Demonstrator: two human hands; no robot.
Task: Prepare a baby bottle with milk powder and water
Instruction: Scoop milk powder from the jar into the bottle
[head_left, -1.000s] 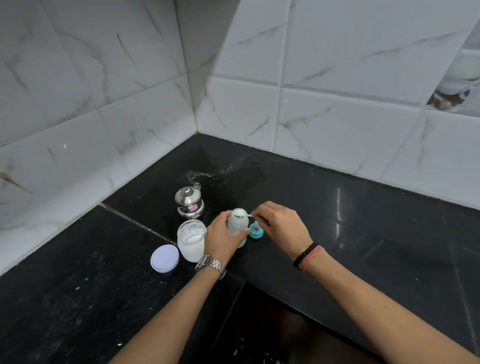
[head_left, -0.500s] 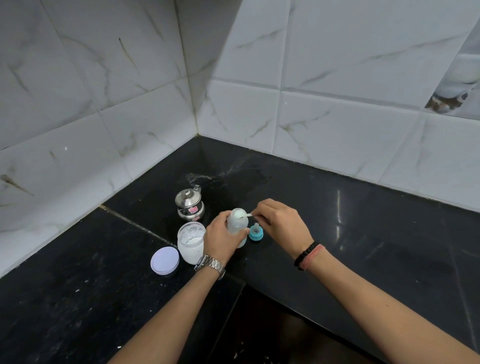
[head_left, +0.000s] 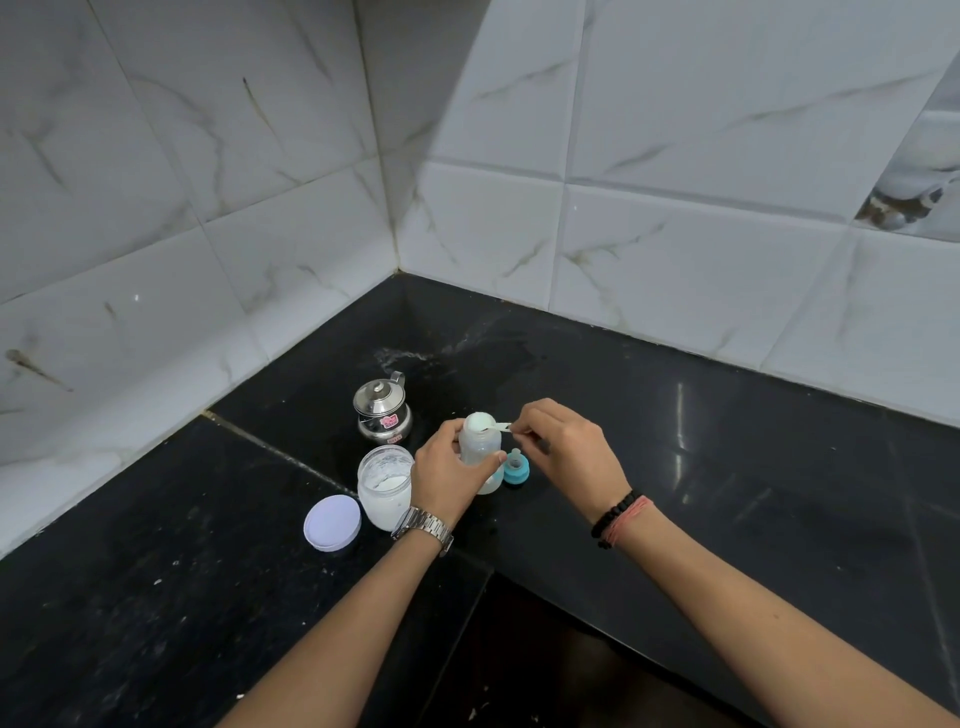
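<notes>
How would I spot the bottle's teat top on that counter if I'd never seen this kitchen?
Start at the black counter below the tiled corner, then find the baby bottle the left hand grips. Standing just right of its base is the teat top: the only teal thing there, a small ring with a clear nipple.

Home kitchen corner: black polished stone tabletop (head_left: 727, 467), white marble-look wall tiles (head_left: 675, 156), small lidded steel pot (head_left: 383, 410), open jar of white powder (head_left: 384, 486), its lid (head_left: 332, 522) alongside.
</notes>
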